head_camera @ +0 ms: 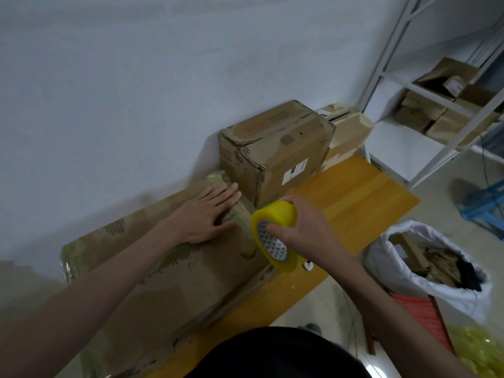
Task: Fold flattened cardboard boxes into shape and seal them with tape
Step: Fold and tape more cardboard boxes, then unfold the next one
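A long brown cardboard box (pixel 152 268) lies on the yellow wooden table (pixel 351 203), its edges covered in shiny tape. My left hand (pixel 207 214) presses flat on the box's top near its far right end, fingers straight. My right hand (pixel 302 227) grips a yellow roll of tape (pixel 272 233) at the box's right end, thumb at the roll's core. The roll is held tilted, just above the table and against the box's end.
A taped, closed cardboard box (pixel 275 151) stands on the table behind the hands, with another box (pixel 346 132) behind it. White shelving (pixel 436 105) with boxes stands at right. A white sack of scraps (pixel 428 263) and a blue stool (pixel 485 203) are on the floor. A small white object (pixel 308 266) lies by the roll.
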A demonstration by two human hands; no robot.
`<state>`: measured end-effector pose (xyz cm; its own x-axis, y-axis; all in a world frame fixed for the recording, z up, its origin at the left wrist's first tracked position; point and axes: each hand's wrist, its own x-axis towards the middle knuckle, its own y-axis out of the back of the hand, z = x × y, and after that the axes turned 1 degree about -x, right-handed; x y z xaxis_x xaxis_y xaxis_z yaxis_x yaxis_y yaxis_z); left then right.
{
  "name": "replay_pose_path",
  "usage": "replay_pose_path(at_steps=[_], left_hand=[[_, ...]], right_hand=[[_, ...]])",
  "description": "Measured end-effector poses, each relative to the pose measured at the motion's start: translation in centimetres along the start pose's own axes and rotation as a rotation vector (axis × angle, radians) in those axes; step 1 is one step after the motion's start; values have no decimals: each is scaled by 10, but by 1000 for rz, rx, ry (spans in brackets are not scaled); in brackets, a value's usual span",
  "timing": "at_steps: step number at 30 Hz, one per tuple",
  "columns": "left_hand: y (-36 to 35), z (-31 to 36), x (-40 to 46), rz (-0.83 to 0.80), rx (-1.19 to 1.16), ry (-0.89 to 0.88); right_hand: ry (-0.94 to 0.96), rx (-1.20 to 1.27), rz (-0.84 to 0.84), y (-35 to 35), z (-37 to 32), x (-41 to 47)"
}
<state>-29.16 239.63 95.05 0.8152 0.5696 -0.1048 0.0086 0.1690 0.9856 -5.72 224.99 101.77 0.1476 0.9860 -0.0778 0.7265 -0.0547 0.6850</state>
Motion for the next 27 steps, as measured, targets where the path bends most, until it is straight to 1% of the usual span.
replay_pose_path(at_steps=[2, 6, 11, 14, 18, 20, 23, 27], left_hand=[[-1, 14, -3, 17, -8, -31], [-10, 40, -13, 34, -95, -69], [-14, 40, -14, 23, -123, -40], [-19, 40, -12, 5, -112, -37], [-20, 37, -13, 58, -148, -48], [-20, 35, -13, 48, -142, -46], [-22, 37, -11, 34, -89, -45], [-22, 37, -11, 33, -50, -55]], right_hand=[[-4, 17, 18, 0, -1, -1], [5, 90, 57, 0, -1, -4], [-52, 224, 105, -5, 12, -26], [-54, 283, 99, -8, 17, -39], [-13, 207, 115, -3, 14, -47], [-11, 160, 118, 7, 17, -54], [-63, 100, 62, 14, 26, -68], [-103, 71, -29, 2, 29, -78]])
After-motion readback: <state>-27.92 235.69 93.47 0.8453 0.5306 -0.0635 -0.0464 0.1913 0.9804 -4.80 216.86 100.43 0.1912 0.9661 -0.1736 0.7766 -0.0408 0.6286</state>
